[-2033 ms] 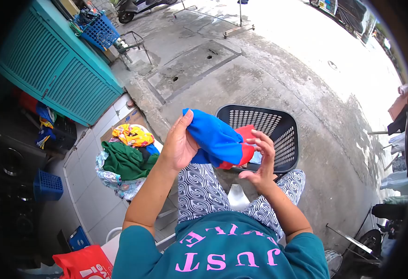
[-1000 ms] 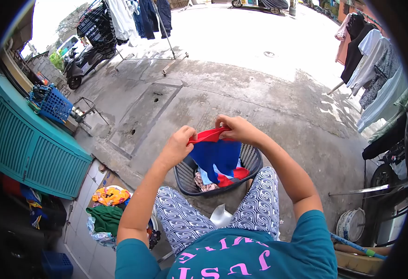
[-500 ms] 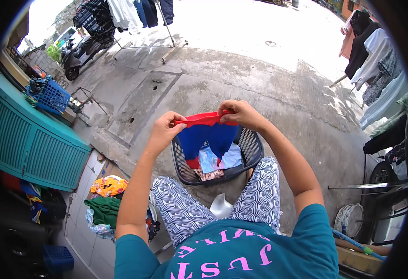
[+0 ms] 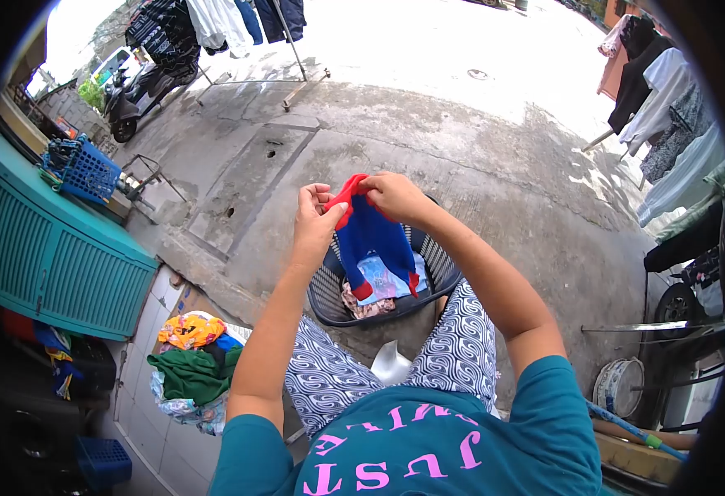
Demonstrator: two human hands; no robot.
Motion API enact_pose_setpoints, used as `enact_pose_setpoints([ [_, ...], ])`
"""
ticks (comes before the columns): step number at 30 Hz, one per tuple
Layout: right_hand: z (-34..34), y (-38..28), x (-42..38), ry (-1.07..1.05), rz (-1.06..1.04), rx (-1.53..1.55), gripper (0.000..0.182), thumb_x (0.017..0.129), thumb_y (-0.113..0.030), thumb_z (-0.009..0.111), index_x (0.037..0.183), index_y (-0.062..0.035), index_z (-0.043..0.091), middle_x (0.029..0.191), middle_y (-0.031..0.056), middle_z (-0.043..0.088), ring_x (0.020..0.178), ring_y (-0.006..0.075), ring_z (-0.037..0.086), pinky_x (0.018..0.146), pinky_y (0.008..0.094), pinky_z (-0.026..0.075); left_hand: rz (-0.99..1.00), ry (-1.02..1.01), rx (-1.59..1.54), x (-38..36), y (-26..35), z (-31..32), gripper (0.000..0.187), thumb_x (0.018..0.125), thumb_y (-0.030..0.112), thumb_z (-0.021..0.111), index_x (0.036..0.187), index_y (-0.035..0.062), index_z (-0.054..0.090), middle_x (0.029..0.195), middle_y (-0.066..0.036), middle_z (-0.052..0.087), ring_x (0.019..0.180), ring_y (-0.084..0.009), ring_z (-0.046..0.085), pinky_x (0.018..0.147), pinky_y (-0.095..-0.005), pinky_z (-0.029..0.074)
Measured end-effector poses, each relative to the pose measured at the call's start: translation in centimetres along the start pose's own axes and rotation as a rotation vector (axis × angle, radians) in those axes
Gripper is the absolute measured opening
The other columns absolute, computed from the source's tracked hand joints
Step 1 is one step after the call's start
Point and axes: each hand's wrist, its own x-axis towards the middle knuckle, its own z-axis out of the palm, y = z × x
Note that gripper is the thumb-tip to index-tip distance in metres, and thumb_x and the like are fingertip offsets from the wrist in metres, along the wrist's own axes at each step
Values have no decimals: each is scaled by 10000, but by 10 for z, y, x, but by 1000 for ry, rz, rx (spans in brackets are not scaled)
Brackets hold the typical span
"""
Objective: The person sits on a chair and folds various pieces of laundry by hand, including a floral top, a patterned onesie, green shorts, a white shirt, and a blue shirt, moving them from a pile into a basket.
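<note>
Blue pants [image 4: 376, 240] with a red waistband and red leg cuffs hang in front of me, legs down. My left hand [image 4: 316, 217] pinches the left part of the waistband between thumb and fingers. At the waistband's right part, my right hand [image 4: 391, 198] is closed on the fabric, its fingertips partly hidden. Below the pants, a dark plastic laundry basket [image 4: 326, 289] stands between my knees, with light blue folded cloth [image 4: 383, 277] and a pinkish patterned cloth [image 4: 368, 306] in it.
To my left lies a pile of clothes [image 4: 193, 372], orange, green and light blue. A teal louvered cabinet [image 4: 56, 248] bears a blue basket [image 4: 89, 169]. Laundry hangs at the right [image 4: 660, 99] and on a far rack [image 4: 213, 25] near a scooter [image 4: 143, 103].
My hands have come closer together, bunching the waistband that was stretched wide. My left hand has moved right and up slightly, and the pants hang narrower with both legs visible.
</note>
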Motion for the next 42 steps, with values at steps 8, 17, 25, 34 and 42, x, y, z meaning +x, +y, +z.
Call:
enact_pose_setpoints([
  [8,-10,-31,10,37,141,333,333,744,-305,583,768,26,606,686,203,586,651,334,576,606,378,441,16,-81,-445,-21,19,33,547,840,0,476,1315,29,206,1160,-123,479,1045,-183,513,805,-284,471],
  [17,-29,-57,35,130,9,132,256,710,-171,554,854,34,608,836,229,587,820,362,565,734,406,439,-171,124,-224,-28,-38,-9,281,846,78,469,1126,56,464,1104,-73,548,979,-142,533,753,-262,448],
  [25,-56,-96,75,192,-227,-56,217,696,-185,573,822,-18,633,771,205,598,763,348,582,688,411,463,-340,152,-227,-44,-94,-25,263,869,166,496,1119,85,487,1098,-50,553,986,-133,521,727,-270,444],
  [34,-83,-109,85,320,-182,-446,194,763,-198,551,863,-53,634,826,140,626,811,305,609,710,398,494,-409,106,-193,-56,-110,-30,265,868,185,495,1115,89,492,1097,-42,558,979,-125,524,730,-264,431],
  [42,-94,-139,86,195,-117,-388,177,766,-151,530,787,-30,657,724,118,640,686,262,642,640,351,513,-430,159,-144,-66,-128,-21,307,860,217,500,1142,101,470,1162,-40,513,991,-115,497,745,-265,415],
])
